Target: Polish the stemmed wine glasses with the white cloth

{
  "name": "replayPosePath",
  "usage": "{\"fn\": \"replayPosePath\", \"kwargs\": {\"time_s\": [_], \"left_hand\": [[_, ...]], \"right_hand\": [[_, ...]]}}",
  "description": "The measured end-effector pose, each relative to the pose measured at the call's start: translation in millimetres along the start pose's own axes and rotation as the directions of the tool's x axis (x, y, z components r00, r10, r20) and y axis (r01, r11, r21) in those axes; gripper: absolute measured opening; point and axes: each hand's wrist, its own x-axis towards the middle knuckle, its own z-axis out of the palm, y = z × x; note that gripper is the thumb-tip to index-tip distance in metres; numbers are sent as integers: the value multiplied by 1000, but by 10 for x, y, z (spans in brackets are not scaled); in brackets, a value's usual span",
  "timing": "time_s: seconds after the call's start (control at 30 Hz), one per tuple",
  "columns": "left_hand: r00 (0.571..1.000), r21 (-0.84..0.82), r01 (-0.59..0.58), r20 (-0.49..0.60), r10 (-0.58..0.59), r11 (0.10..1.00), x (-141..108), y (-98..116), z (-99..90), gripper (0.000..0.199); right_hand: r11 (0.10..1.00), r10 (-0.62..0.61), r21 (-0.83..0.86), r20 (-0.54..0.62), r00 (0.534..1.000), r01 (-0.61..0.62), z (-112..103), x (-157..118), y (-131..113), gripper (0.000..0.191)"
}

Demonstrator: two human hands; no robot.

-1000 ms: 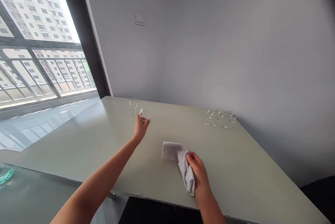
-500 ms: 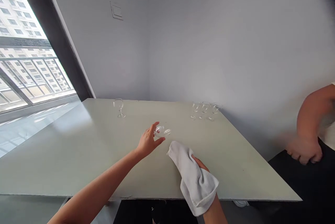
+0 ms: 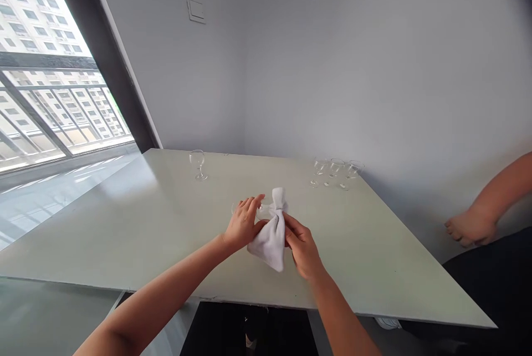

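My left hand [image 3: 244, 224] is closed around the bowl of a clear stemmed glass [image 3: 263, 212], held sideways above the table with its base end pointing right. A white cloth [image 3: 270, 242] is folded over that base end and hangs down in a loose point. My right hand [image 3: 303, 244] pinches the cloth from the right, fingers and thumb pressed together at the glass's foot. The foot itself is hidden under the fabric, and my left fingers cover much of the bowl.
One stemmed glass [image 3: 198, 164] stands upright at the table's back left. Three similar glasses [image 3: 336, 170] stand close together at the back right. The pale table [image 3: 166, 245] meets grey walls. Past its right edge is another person's arm [image 3: 477, 223]. A window [image 3: 50, 106] is at left.
My right hand has brought the cloth up and left onto the glass's base end, and now pinches it there. My left hand keeps hold of the glass. The other person's hand has shifted slightly.
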Motion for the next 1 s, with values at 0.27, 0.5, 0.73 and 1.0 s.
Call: {"fn": "replayPosePath", "kwargs": {"time_s": [0.27,0.5,0.73,1.0], "left_hand": [[965,291,-262,66,254,920,-58,13,-51,39],[960,301,-278,57,273,912,-39,28,-112,42],[953,144,-263,196,233,954,122,26,-429,40],[680,-193,120,731,61,974,196,18,-583,39]], "right_hand": [[977,-5,-204,299,954,70,-34,123,31,39],[999,45,22,144,989,-48,-14,181,250,33],[997,79,-36,193,978,-74,-123,119,127,34],[932,123,-361,360,925,17,-236,73,66,23]]}}
